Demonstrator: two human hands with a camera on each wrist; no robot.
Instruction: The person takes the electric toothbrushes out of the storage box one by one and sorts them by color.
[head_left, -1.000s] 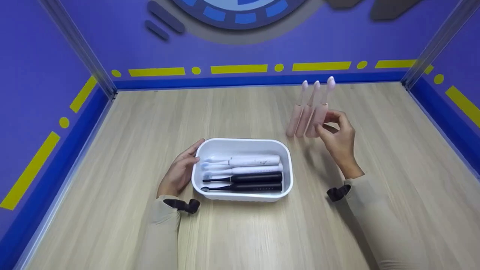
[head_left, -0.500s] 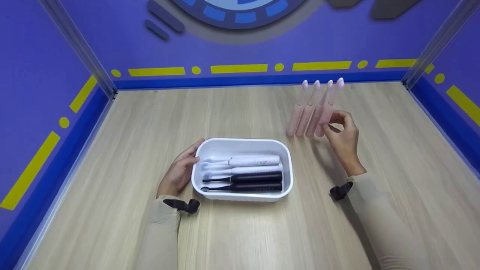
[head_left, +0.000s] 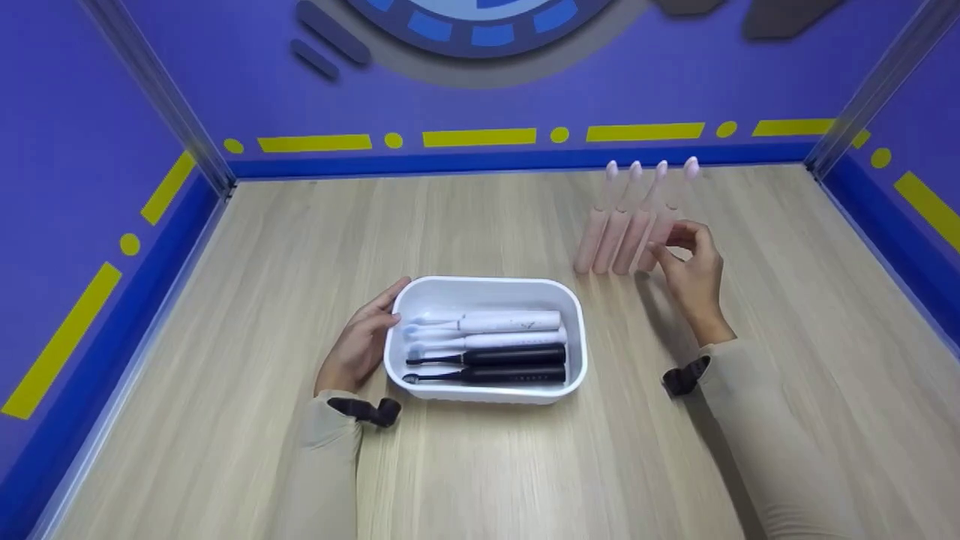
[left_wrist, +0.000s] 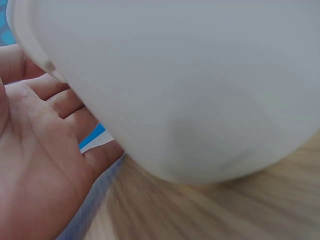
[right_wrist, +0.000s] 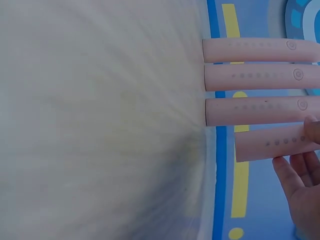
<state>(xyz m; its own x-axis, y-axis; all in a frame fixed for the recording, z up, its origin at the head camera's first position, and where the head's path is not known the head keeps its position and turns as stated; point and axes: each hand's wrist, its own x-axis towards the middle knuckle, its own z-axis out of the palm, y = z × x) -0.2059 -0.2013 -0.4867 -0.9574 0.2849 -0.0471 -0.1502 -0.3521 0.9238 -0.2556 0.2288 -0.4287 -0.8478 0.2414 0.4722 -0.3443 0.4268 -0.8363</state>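
Three pink toothbrushes stand upright in a row, right of frame centre. The right hand pinches a fourth pink toothbrush just beside them, its base apparently not yet down. The white tray, centre frame, holds two white toothbrushes and two black toothbrushes. The left hand rests relaxed against the tray's left wall.

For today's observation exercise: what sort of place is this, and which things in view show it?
Probably a staged demonstration booth: purple walls with yellow dashes enclose a wooden tabletop, holding only a white tray and pink toothbrushes.
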